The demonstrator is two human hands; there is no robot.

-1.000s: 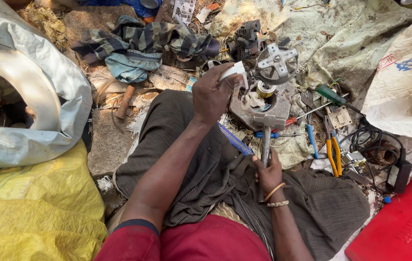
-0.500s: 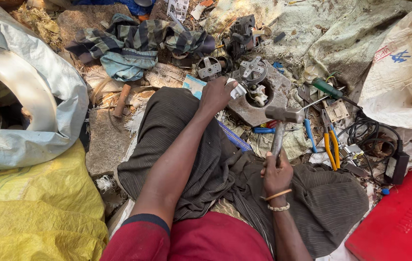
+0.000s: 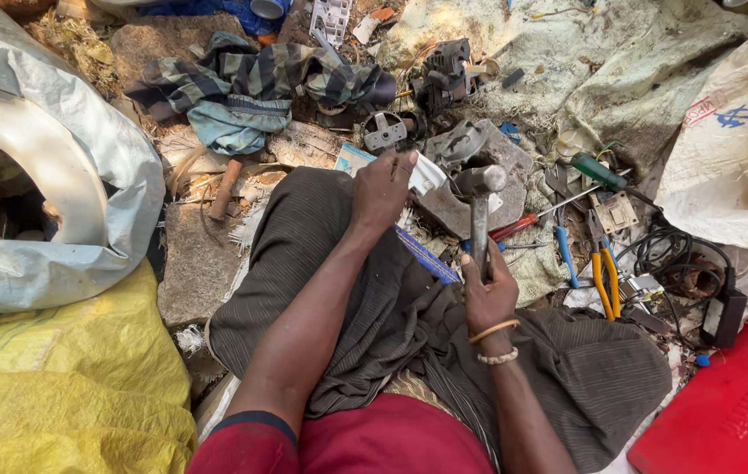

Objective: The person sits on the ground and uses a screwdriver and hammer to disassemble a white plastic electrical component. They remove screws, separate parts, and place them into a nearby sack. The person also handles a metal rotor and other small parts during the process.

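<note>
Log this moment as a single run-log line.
left hand: pressing white piece against grey metal part | right hand: gripping hammer, head on part | beside: yellow-handled pliers, red screwdriver

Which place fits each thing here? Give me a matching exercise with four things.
Things:
1. hammer
2. pliers
3. striped cloth
4. yellow sack

Places:
a. bottom left corner
b. in the right hand
c. top, beyond the left hand
d. on the ground, right of the hammer

Pairs: 1-b, 2-d, 3-c, 4-a
</note>
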